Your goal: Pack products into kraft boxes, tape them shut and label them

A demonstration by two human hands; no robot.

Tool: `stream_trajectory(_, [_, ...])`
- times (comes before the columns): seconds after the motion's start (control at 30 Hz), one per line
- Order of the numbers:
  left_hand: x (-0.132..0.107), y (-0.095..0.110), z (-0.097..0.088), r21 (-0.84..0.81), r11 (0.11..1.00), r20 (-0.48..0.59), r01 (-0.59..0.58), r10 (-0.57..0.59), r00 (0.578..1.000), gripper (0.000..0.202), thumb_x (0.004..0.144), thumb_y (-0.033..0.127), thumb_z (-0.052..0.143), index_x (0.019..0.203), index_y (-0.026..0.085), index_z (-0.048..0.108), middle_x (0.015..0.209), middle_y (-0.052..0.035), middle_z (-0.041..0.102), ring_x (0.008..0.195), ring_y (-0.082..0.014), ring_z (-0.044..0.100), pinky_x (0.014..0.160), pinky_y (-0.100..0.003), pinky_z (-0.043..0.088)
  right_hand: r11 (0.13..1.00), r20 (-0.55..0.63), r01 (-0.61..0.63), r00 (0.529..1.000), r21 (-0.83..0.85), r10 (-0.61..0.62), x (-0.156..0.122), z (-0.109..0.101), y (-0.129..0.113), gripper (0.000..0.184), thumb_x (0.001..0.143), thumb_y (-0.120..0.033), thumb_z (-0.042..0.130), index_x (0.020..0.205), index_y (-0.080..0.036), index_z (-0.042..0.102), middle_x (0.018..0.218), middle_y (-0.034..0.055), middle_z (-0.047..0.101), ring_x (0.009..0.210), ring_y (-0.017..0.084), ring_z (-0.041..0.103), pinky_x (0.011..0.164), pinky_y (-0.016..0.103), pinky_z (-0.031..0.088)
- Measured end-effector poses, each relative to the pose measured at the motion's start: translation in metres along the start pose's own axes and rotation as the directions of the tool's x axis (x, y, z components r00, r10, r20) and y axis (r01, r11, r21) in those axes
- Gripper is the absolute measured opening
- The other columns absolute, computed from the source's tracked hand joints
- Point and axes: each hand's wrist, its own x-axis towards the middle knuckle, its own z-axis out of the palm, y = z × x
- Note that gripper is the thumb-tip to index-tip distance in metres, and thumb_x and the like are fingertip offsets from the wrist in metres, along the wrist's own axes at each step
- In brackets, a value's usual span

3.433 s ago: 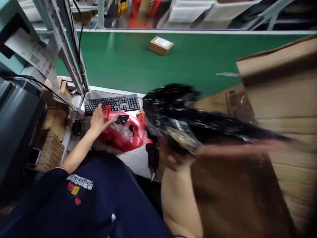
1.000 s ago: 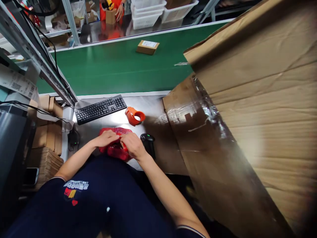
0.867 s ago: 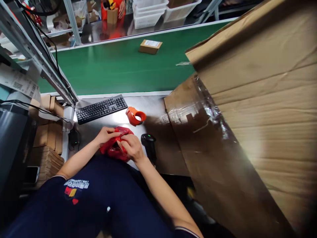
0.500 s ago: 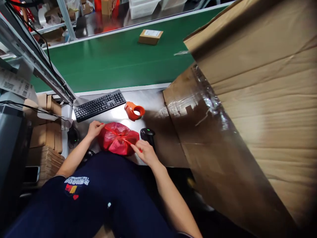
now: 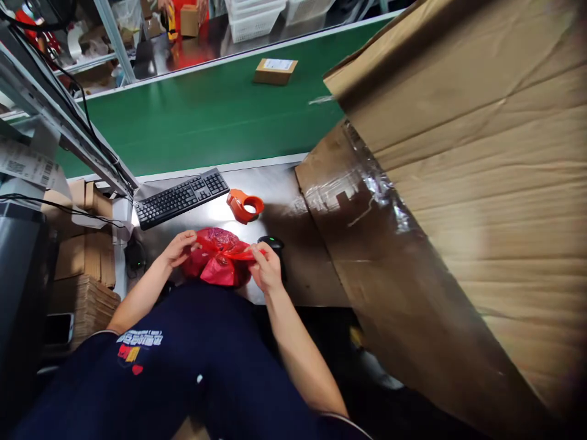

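Note:
A shiny red plastic bag (image 5: 219, 272), bulging and gathered at its middle, lies on the metal table against my dark shirt. My left hand (image 5: 181, 245) pinches a strip of the bag at its left. On the other side my right hand (image 5: 266, 266) is closed on another strip, which stretches across from the gathered middle. What is inside the bag cannot be made out. Just beyond the right hand stands a black handheld scanner (image 5: 271, 242) with a green light. An orange tape dispenser (image 5: 244, 206) lies behind the bag.
A black keyboard (image 5: 181, 198) lies at the back left of the metal table (image 5: 279, 180). Beyond runs a green conveyor belt (image 5: 192, 128) carrying a small cardboard box (image 5: 274, 72). Large cardboard sheets (image 5: 481, 183) wall off the right. Flat cartons (image 5: 92, 305) are stacked left. Another person's hands show at the top.
My right hand has shifted up and slightly left, and its strip of the bag is now drawn out sideways. The left hand has turned a little, still pinching. The view has shifted slightly.

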Motion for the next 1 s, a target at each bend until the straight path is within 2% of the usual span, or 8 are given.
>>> stream_trajectory(0.1, [0.002, -0.003, 0.017, -0.237, 0.971, 0.002, 0.003, -0.002, 1.0, 0.045, 0.092, 0.063, 0.064, 0.081, 0.019, 0.065, 0.05, 0.0086, 0.02, 0.053, -0.0117, 0.032, 0.072, -0.032, 0.049, 0.982, -0.059, -0.051, 0.996, 0.181, 0.062, 0.007, 0.02, 0.01, 0.052, 0.074, -0.066, 0.078, 0.068, -0.026, 0.045, 0.066, -0.0032, 0.054, 0.063, 0.016, 0.054, 0.071, 0.035, 0.056])
stream_trajectory(0.2, [0.002, -0.008, 0.023, -0.289, 0.957, -0.037, 0.015, -0.026, 0.999, 0.045, 0.099, 0.058, 0.054, 0.111, 0.018, 0.072, 0.063, 0.0026, 0.049, 0.054, -0.0107, 0.033, 0.067, -0.03, 0.047, 0.973, -0.127, -0.037, 0.99, 0.229, 0.067, 0.011, 0.026, 0.014, 0.052, 0.073, -0.068, 0.078, 0.071, -0.026, 0.048, 0.068, -0.004, 0.057, 0.065, 0.016, 0.059, 0.075, 0.036, 0.059])
stream_trajectory(0.27, [0.0, -0.014, 0.027, -0.29, 0.957, -0.04, 0.024, -0.037, 0.999, 0.05, 0.095, 0.06, 0.059, 0.122, 0.02, 0.07, 0.097, -0.0064, 0.071, 0.058, -0.0098, 0.042, 0.064, -0.03, 0.047, 0.972, -0.151, -0.037, 0.986, 0.234, 0.074, 0.009, 0.023, 0.012, 0.047, 0.071, -0.064, 0.082, 0.077, -0.026, 0.054, 0.071, -0.0043, 0.061, 0.067, 0.016, 0.063, 0.076, 0.035, 0.061])
stream_trajectory(0.37, [-0.002, -0.023, 0.037, -0.193, 0.981, 0.027, 0.026, -0.021, 0.999, 0.06, 0.082, 0.056, 0.077, 0.131, 0.022, 0.068, 0.128, -0.0109, 0.072, 0.067, -0.0118, 0.055, 0.063, -0.03, 0.047, 0.979, -0.139, -0.047, 0.988, 0.199, 0.075, -0.001, 0.021, 0.0, 0.044, 0.065, -0.051, 0.09, 0.091, -0.026, 0.066, 0.077, -0.0038, 0.068, 0.07, 0.016, 0.066, 0.074, 0.034, 0.061])
stream_trajectory(0.6, [0.002, -0.029, 0.062, 0.218, 0.959, 0.162, -0.181, 0.147, 0.976, 0.037, 0.073, 0.035, 0.088, 0.101, 0.013, 0.077, 0.085, -0.0063, 0.072, 0.077, -0.0176, 0.064, 0.073, -0.031, 0.051, 0.968, -0.01, 0.108, 0.994, -0.228, -0.113, -0.026, 0.031, -0.033, 0.032, 0.077, -0.044, 0.083, 0.101, -0.024, 0.076, 0.096, 0.0064, 0.076, 0.087, 0.022, 0.07, 0.087, 0.041, 0.06])
stream_trajectory(0.73, [0.004, -0.034, 0.063, 0.184, 0.971, 0.003, -0.153, 0.155, 0.988, 0.047, 0.079, 0.041, 0.082, 0.115, 0.011, 0.075, 0.07, -0.0015, 0.067, 0.06, -0.0129, 0.057, 0.062, -0.029, 0.046, 0.985, -0.033, -0.02, 0.999, -0.172, 0.015, -0.025, 0.022, -0.03, 0.042, 0.067, -0.05, 0.09, 0.096, -0.022, 0.074, 0.076, 0.0006, 0.069, 0.067, 0.017, 0.06, 0.066, 0.033, 0.055])
stream_trajectory(0.87, [0.005, -0.04, 0.064, 0.114, 0.986, -0.18, -0.121, 0.14, 0.974, 0.052, 0.078, 0.039, 0.083, 0.121, 0.012, 0.072, 0.065, 0.0039, 0.062, 0.047, -0.0058, 0.042, 0.053, -0.025, 0.038, 0.945, 0.311, -0.19, 0.911, -0.266, 0.27, -0.029, 0.016, -0.028, 0.045, 0.067, -0.055, 0.089, 0.065, -0.02, 0.061, 0.058, -0.0037, 0.056, 0.054, 0.011, 0.047, 0.055, 0.028, 0.043])
stream_trajectory(1.0, [0.005, -0.034, 0.06, -0.104, 0.994, -0.159, -0.035, 0.018, 0.987, 0.068, 0.081, 0.053, 0.078, 0.138, 0.019, 0.064, 0.103, -0.0074, 0.076, 0.059, -0.0107, 0.061, 0.052, -0.024, 0.045, 0.991, 0.208, -0.113, 0.97, -0.067, 0.125, -0.032, 0.019, -0.034, 0.035, 0.081, -0.057, 0.075, 0.083, -0.023, 0.07, 0.078, 0.0035, 0.07, 0.072, 0.019, 0.062, 0.067, 0.033, 0.052])
